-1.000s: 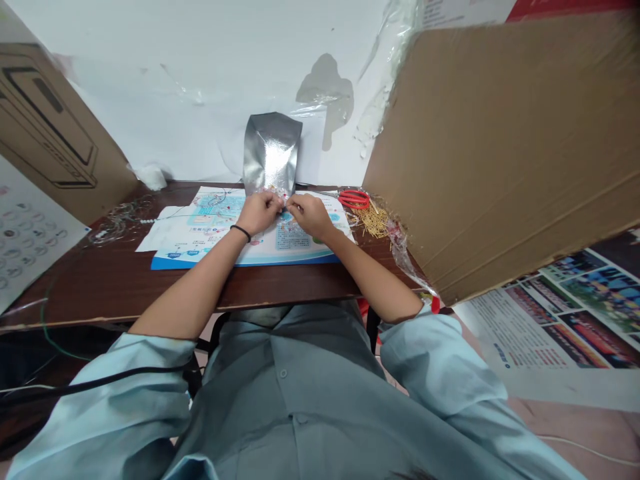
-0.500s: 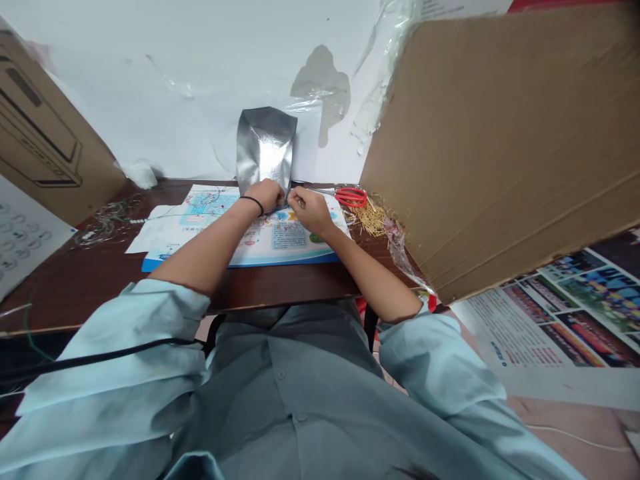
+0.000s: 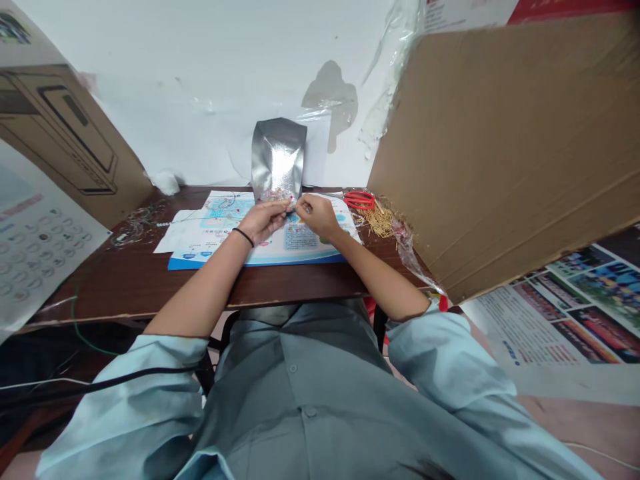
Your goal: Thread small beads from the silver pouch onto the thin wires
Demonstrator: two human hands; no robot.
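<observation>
My left hand [image 3: 266, 219], with a black band at the wrist, is closed in a pinch in front of the silver foil bag [image 3: 279, 157]. Whatever lies between its fingertips is too small to name. Fingertip to fingertip with it, my right hand [image 3: 317, 215] is also pinched, and its contents cannot be made out. Small colourful beads [image 3: 274, 195] lie at the bag's lower front. Both hands are over a printed sheet [image 3: 240, 257] on the dark table. At the left, a thin strand carries some white beads [image 3: 163, 225].
Red-handled scissors [image 3: 359, 199] and a pile of thin golden sticks [image 3: 379, 221] lie right of my hands, beside crumpled clear plastic [image 3: 407, 250]. A tangle of clear strands [image 3: 133, 227] lies left. Cardboard panels [image 3: 500, 147] flank the table, and a white wall stands behind.
My left hand has drawn back from the bag's lower front and turned, so its fingers and the beads there now show. My right hand stays pinched close by. The view has shifted slightly.
</observation>
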